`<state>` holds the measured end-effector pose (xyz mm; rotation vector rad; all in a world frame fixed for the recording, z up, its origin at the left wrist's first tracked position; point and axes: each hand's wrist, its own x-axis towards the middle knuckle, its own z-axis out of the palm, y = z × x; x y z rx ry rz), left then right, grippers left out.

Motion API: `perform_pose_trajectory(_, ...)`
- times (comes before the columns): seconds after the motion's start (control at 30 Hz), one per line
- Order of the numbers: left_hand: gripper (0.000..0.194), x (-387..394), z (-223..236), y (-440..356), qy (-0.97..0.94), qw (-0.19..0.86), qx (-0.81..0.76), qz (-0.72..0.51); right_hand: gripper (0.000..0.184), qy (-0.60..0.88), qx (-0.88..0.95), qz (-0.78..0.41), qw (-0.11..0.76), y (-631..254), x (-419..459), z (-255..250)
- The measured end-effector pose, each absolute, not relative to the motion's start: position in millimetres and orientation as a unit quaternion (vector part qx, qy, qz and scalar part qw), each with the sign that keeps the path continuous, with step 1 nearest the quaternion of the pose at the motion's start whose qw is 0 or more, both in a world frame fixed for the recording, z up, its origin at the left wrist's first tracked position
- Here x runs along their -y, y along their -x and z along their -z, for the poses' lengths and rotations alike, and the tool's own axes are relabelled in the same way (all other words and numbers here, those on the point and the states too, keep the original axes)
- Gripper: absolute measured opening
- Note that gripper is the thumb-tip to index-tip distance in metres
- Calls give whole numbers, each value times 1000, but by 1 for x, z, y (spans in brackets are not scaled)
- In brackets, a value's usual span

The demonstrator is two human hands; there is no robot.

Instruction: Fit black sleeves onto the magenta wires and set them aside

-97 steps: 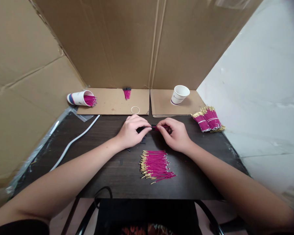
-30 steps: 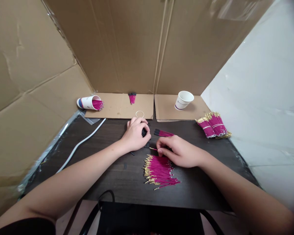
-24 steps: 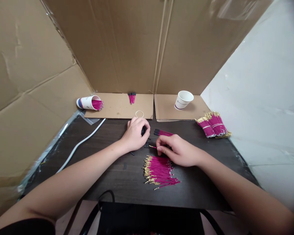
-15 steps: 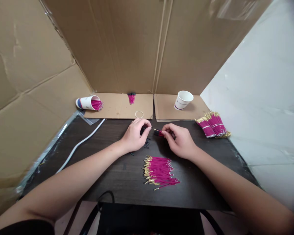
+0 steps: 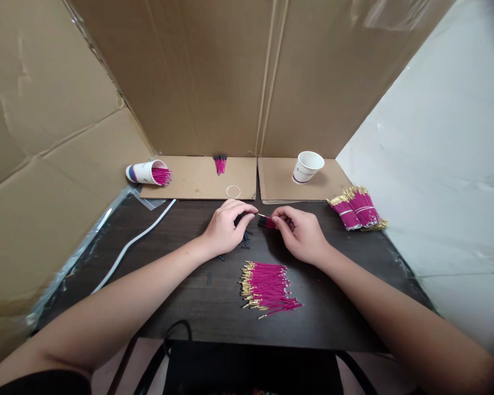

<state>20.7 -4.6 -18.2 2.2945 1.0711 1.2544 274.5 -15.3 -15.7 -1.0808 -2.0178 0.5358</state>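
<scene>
My left hand (image 5: 226, 227) rests on the dark table (image 5: 181, 263) with fingers pinched on a small black tube, several more lying beside it (image 5: 246, 239). My right hand (image 5: 298, 233) pinches a thin magenta wire (image 5: 264, 217) with a gold tip pointing left toward my left fingertips. Its fingers lie over a small bunch of black-capped magenta wires (image 5: 267, 223). A loose pile of magenta wires with gold tips (image 5: 265, 282) lies just in front of both hands.
Cardboard walls stand behind and to the left. On cardboard flaps at the back lie a tipped cup of magenta wires (image 5: 146, 173), a small wire bunch (image 5: 220, 163), a rubber band (image 5: 233, 191) and an upright paper cup (image 5: 307, 167). Banded wire bundles (image 5: 357, 207) lie right; a white cable (image 5: 127, 247) runs left.
My right hand picked a single wire from the loose pile, then lifted it back and left to meet my left hand's fingertips. My left hand stayed near the black tubes.
</scene>
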Motion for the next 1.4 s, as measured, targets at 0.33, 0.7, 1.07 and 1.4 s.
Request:
perform_pose_trajectory(0.33, 10, 4, 18, -21, -805, 157, -372, -434, 14, 423, 797, -212, 375, -275, 15, 16)
perform_pose_trajectory(0.7, 10, 4, 19, -21, -808, 161, -373, -426, 12, 420, 801, -212, 369, -274, 15, 15)
perform_pose_trajectory(1.07, 11, 6, 17, -20, -817, 166, -368, -411, 11, 401, 808, -191, 388, -273, 17, 14)
perform_pose_trajectory(1.4, 15, 6, 17, -20, -829, 178, -357, -391, 11, 389, 813, -192, 387, -272, 18, 16)
